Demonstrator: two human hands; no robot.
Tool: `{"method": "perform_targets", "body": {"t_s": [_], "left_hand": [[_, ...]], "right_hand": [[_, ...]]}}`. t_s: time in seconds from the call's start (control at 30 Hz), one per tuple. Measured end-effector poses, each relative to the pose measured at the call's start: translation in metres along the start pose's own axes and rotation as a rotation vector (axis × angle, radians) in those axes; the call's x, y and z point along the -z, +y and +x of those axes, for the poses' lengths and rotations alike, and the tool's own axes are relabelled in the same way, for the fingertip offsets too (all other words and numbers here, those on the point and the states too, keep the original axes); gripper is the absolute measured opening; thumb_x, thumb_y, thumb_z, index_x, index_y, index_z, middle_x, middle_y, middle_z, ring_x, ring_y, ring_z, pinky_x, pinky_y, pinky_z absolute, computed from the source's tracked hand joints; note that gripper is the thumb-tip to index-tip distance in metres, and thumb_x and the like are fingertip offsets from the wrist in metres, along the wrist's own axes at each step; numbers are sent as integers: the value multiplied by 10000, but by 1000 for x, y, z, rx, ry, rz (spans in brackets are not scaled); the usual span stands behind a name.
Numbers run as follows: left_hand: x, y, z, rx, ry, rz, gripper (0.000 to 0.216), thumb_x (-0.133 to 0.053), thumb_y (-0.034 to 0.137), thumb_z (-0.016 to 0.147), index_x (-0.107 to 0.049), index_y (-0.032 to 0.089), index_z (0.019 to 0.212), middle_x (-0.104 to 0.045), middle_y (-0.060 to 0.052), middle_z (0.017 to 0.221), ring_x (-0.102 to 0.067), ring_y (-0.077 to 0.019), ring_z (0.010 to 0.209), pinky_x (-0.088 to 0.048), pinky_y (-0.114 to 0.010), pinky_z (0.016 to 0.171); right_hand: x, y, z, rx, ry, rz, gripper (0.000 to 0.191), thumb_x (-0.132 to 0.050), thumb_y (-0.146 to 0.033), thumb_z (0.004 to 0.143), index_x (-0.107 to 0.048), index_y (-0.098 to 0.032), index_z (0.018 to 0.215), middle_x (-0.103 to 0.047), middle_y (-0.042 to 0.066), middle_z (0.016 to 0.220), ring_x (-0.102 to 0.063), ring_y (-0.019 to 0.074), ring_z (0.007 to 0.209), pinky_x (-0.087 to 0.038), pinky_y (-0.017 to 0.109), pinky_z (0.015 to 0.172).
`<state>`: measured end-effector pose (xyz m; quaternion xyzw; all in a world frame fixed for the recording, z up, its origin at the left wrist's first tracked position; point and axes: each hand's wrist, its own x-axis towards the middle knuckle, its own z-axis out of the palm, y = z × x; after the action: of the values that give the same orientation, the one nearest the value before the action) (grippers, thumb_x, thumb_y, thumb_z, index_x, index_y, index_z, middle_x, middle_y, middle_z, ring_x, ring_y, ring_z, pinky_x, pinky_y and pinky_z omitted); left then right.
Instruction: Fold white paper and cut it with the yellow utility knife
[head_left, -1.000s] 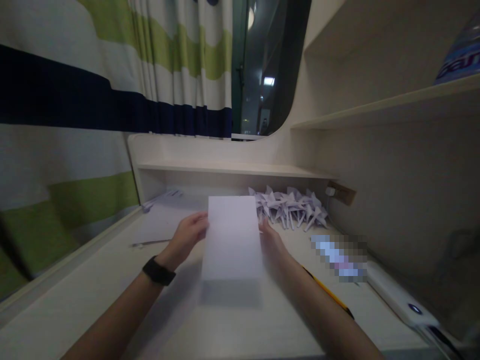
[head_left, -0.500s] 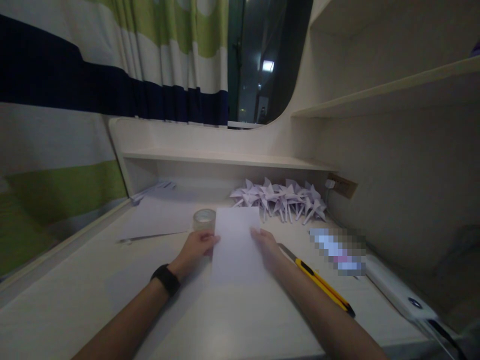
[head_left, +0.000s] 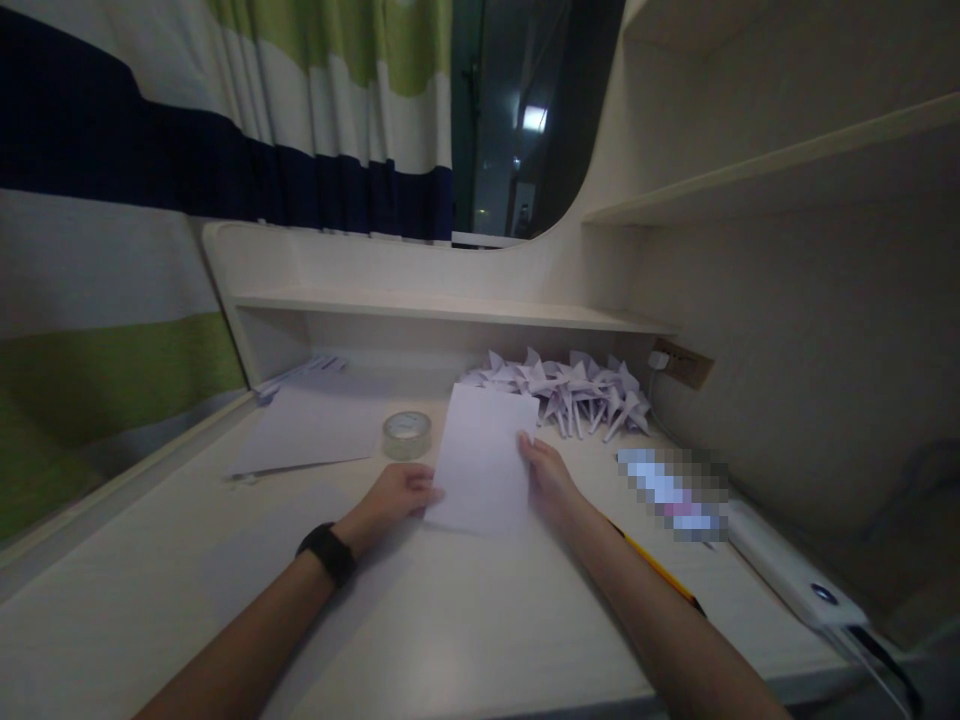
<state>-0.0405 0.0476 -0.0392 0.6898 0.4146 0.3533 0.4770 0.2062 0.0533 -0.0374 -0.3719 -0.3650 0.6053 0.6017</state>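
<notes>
Both hands hold a white sheet of paper (head_left: 484,460) slightly tilted above the desk. My left hand (head_left: 395,500) pinches its lower left edge between thumb and fingers. On the right edge, higher up, my right hand (head_left: 546,470) grips it with the thumb on top and the fingers behind. A roll of clear tape (head_left: 406,434) lies just beyond my left hand. Partly covered by my right forearm is a yellow and black utility knife (head_left: 660,567). Behind the sheet's upper right corner lie several white paper pinwheels (head_left: 577,390).
A stack of white paper (head_left: 307,425) lies at the back left, and another sheet (head_left: 262,555) lies near my left forearm. On the right are a pixelated object (head_left: 667,490) and a white power strip (head_left: 795,575) with cables. A low shelf (head_left: 435,305) spans the back.
The paper has shifted up and is now turned slightly clockwise. My right hand has moved up and right with it, its forearm covering more of the utility knife. My left hand stays on the left edge.
</notes>
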Motion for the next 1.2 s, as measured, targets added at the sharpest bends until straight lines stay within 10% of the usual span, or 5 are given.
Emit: {"method": "perform_targets", "body": {"t_s": [0.63, 1.2], "left_hand": [[13, 12, -7, 68, -325, -155, 447, -760, 274, 649, -677, 133, 1064, -711, -134, 1018, -659, -250, 884, -467, -350, 803], [11, -1, 0, 146, -158, -105, 335, -803, 393, 584, -603, 131, 644, -639, -35, 607, -598, -170, 578, -490, -321, 620]], "right_hand": [[11, -2, 9, 100, 54, 29, 348, -576, -488, 840, -613, -215, 1052, -724, 47, 1002, -678, 230, 924, -540, 386, 829], [6, -3, 5, 56, 13, 82, 289, -594, -416, 846, -636, -188, 1019, -727, 56, 991, -667, 241, 950, -516, 393, 878]]}}
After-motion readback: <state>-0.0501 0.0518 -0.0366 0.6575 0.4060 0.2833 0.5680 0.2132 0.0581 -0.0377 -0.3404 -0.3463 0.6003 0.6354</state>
